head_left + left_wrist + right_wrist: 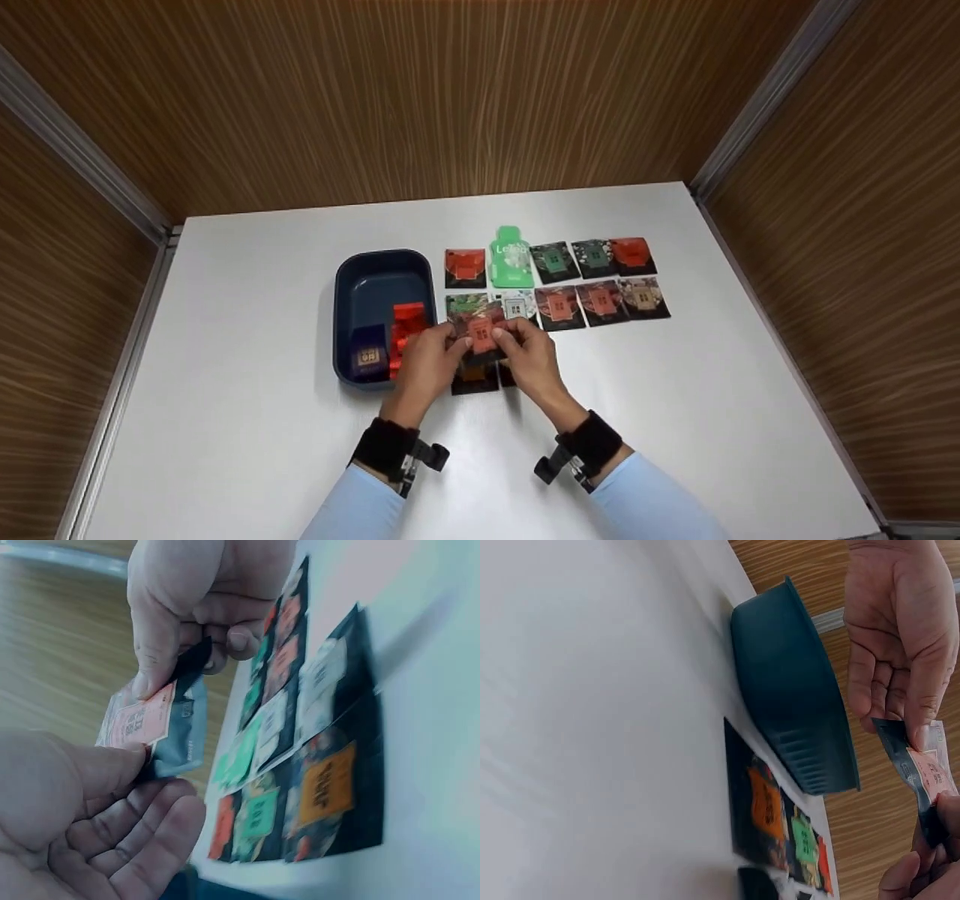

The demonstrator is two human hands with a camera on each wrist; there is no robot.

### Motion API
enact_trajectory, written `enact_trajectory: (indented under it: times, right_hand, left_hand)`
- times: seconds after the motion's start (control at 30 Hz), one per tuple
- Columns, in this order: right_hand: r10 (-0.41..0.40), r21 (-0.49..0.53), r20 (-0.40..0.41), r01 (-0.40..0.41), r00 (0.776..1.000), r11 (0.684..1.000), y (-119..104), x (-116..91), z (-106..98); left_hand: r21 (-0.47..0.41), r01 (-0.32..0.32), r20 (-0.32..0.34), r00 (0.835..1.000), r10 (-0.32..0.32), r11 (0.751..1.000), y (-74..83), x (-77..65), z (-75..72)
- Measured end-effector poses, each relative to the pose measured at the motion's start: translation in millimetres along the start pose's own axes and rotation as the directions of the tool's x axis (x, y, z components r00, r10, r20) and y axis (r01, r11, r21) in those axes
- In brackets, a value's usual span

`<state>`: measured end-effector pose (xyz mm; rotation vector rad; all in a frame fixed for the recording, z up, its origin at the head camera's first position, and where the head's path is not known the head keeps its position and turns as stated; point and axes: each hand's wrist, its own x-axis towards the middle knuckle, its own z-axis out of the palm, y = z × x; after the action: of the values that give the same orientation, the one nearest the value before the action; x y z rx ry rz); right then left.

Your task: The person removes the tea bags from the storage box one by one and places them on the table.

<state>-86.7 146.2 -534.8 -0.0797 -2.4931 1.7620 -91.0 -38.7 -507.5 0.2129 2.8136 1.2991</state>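
Over the rows of packets, both hands pinch one small dark sachet (481, 335) with a pink-red label. My left hand (426, 367) holds its left side between thumb and fingers, and my right hand (534, 360) has the right side the same way. The left wrist view shows the sachet (142, 720) tilted, with both thumbs on its labelled face. Flat beneath the hands lies a black packet with an orange label (328, 784), partly covered in the head view. A green-labelled packet (260, 814) lies beside it.
Left of the packets stands a dark blue bin (384, 262) holding red packets (409, 319) and a purple packet (369, 352). A green bottle-shaped pouch (511, 259) lies in the back row. Several labelled packets (559, 306) extend rightward in rows. Wood-grain panels (450, 97) enclose the white table (247, 322).
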Motion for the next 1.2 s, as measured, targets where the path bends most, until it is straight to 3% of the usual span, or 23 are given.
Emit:
enact_trajectory:
  times: [0.1,0.23,0.33,0.53,0.63,0.77,0.97,1.2]
  right_hand:
    - [0.032,-0.011,-0.017,-0.033,0.999,0.999,11,-2,-12]
    - [0.107,-0.045,-0.053,-0.109,0.993,0.993,32,-3,-37]
    - [0.167,-0.080,-0.077,-0.173,0.983,0.982,48,-1,-60]
    - [0.248,-0.227,-0.089,-0.262,0.965,0.938,66,1,-97]
    - [0.264,-0.305,-0.081,-0.276,0.961,0.911,71,0,-106]
    - [0.240,-0.412,-0.080,-0.252,0.967,0.876,75,0,-108]
    - [0.206,-0.510,-0.123,-0.240,0.971,0.826,78,2,-101]
    - [0.184,-0.538,-0.182,-0.254,0.966,0.804,79,3,-97]
  left_hand:
    - [0.078,-0.081,-0.005,0.997,0.082,0.994,1.7,-6.5,14.5]
    - [0.205,-0.202,0.020,0.979,0.202,0.958,2.1,-16.1,37.8]
    - [0.281,-0.284,0.052,0.958,0.281,0.917,3.1,-21.0,53.6]
    - [0.394,-0.448,0.154,0.893,0.423,0.803,5.6,-23.2,73.5]
    - [0.431,-0.468,0.209,0.883,0.419,0.771,5.4,-24.8,79.5]
    - [0.462,-0.457,0.280,0.888,0.364,0.760,4.8,-27.4,83.7]
    - [0.470,-0.452,0.314,0.888,0.335,0.758,5.5,-28.0,83.8]
    - [0.466,-0.441,0.342,0.889,0.303,0.767,9.3,-27.7,81.1]
